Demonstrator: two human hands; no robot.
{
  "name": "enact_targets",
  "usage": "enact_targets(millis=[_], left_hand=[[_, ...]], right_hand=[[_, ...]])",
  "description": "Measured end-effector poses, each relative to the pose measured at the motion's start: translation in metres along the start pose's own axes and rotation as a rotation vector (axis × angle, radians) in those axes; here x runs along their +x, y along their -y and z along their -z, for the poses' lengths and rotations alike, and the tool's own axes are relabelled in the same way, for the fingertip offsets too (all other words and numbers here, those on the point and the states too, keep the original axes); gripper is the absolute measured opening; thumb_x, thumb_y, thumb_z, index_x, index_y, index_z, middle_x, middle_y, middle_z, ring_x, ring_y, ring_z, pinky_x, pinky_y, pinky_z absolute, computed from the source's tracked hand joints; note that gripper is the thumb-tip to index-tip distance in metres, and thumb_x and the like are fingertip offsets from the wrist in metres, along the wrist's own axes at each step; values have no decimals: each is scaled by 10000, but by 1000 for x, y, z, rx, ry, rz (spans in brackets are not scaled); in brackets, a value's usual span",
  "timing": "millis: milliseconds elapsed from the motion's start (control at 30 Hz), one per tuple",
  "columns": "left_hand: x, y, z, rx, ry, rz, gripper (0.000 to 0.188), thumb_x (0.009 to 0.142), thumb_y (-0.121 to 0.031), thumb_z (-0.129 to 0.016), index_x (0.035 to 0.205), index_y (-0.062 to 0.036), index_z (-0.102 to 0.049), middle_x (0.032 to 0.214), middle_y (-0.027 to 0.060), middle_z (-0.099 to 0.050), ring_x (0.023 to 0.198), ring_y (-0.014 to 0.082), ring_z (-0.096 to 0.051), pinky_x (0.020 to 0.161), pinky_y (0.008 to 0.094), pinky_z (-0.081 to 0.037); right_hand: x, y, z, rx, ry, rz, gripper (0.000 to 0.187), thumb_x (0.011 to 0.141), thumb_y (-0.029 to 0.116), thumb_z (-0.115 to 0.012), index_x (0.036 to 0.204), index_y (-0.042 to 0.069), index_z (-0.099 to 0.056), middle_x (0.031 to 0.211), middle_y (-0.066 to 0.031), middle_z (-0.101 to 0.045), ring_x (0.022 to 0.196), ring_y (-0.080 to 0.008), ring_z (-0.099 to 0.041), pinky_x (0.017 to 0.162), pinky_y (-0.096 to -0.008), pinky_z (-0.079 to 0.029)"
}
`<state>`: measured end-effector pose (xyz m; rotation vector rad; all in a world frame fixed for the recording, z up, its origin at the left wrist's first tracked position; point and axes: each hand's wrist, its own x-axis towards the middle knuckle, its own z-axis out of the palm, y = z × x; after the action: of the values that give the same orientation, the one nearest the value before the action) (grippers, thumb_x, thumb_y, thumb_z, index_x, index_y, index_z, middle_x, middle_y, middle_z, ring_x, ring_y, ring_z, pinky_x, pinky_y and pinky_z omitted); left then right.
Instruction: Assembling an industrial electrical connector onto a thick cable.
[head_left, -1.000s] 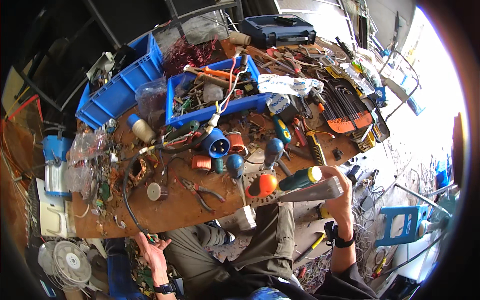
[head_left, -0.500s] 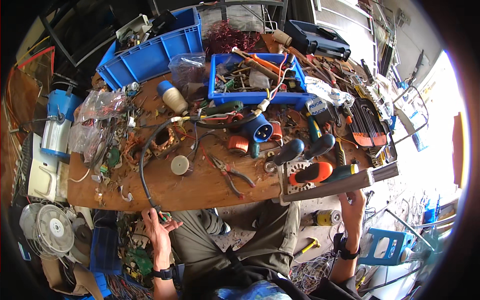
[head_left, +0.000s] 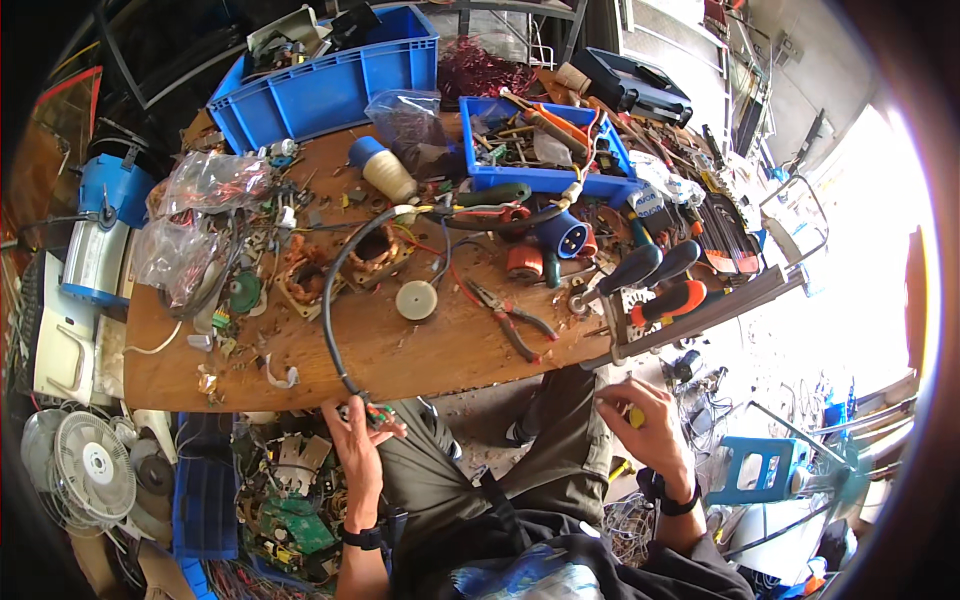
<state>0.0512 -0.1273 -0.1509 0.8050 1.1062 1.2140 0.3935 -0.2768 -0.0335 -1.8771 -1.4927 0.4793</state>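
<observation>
My left hand (head_left: pixel 357 455) is closed on the end of a black cable (head_left: pixel 328 310), just in front of the bench's near edge. Short coloured wires (head_left: pixel 378 412) stick out of the cable end beside my fingertips. From there the cable arches up over the bench to bare, spliced-looking wires near a blue three-pin plug (head_left: pixel 562 236). My right hand (head_left: pixel 645 425) hovers over my right knee, thumb and fingers curved with a gap between them. Something yellow shows through that gap, apparently behind the hand. Nearest to it is the metal rack (head_left: pixel 700 318) with upright screwdrivers.
Red-handled pliers (head_left: pixel 510 320), a round pale disc-shaped part (head_left: pixel 416 300) and copper windings (head_left: pixel 372 248) lie on the wooden bench (head_left: pixel 220 375). Behind them stand a blue tool tray (head_left: pixel 550 178) and a larger blue crate (head_left: pixel 325 95). A blue stool (head_left: pixel 755 470) is at right.
My right hand has come left, away from the rack's outer end, toward my knee. My left hand still holds the cable end. The whole view has shifted slightly.
</observation>
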Motion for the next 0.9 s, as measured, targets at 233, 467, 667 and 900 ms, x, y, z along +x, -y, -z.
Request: enact_targets(millis=[233,467,667,900], left_hand=[[5,-2,9,-66,120,14,365,1161,-361,-598,1281,-91,-384,976,114,-630,713,268,-743,667,433,-664],[7,2,12,-97,173,5,355,1172,-316,-589,1304,-64,-375,943,129,-664,782,245,-732,686,433,-662],[9,4,11,-114,209,-41,341,1178,-305,-578,1302,-59,-378,934,135,-665,782,246,-728,692,437,-659],[13,14,16,-118,212,-47,338,1177,-315,-571,1303,-74,-370,988,128,-619,742,276,-734,649,449,-660]], right_hand=[[26,15,-50,9,60,96,197,994,72,-767,1182,20,-739,938,-76,-698,830,-199,-683,754,-333,-547],[36,36,-69,-11,111,75,224,992,85,-768,1203,18,-738,1005,-107,-730,914,-228,-736,813,-354,-579],[30,51,-70,44,121,26,243,985,84,-772,1216,17,-746,1034,-112,-737,940,-254,-733,828,-358,-575],[65,46,-72,-124,-180,182,262,992,86,-750,1248,35,-732,1083,-132,-712,939,-299,-708,860,-397,-562]])
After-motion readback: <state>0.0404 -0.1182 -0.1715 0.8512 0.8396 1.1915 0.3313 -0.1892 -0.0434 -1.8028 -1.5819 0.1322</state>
